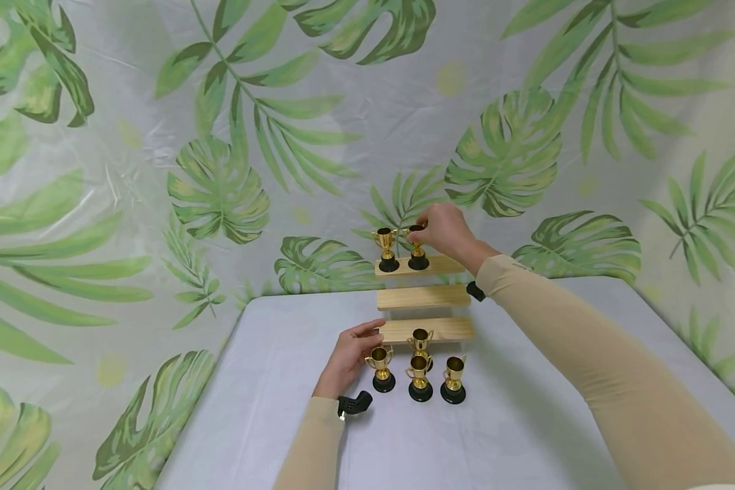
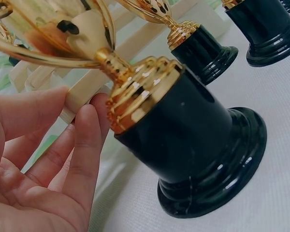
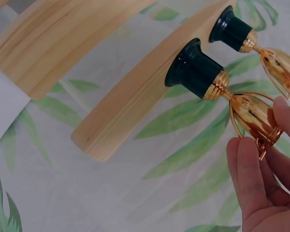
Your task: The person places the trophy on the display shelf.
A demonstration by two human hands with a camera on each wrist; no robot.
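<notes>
A three-step wooden shelf (image 1: 425, 297) stands at the back of the table. Two small gold trophies with black bases stand on its top step (image 3: 135, 104). My right hand (image 1: 429, 228) pinches the cup of the right one (image 3: 253, 116) between thumb and fingers (image 3: 246, 174); the left one (image 1: 386, 249) stands free beside it. Several more trophies stand on the table in front of the bottom step. My left hand (image 1: 360, 346) lies flat beside the leftmost of these (image 1: 381, 371), its straight fingers (image 2: 84, 145) right at the gold collar (image 2: 140, 92).
The grey-white table (image 1: 269, 408) has its left edge near my left forearm. A leaf-print sheet (image 1: 220, 184) hangs close behind the shelf and down both sides. The middle step (image 1: 404, 297) and bottom step (image 1: 450, 329) are bare wood.
</notes>
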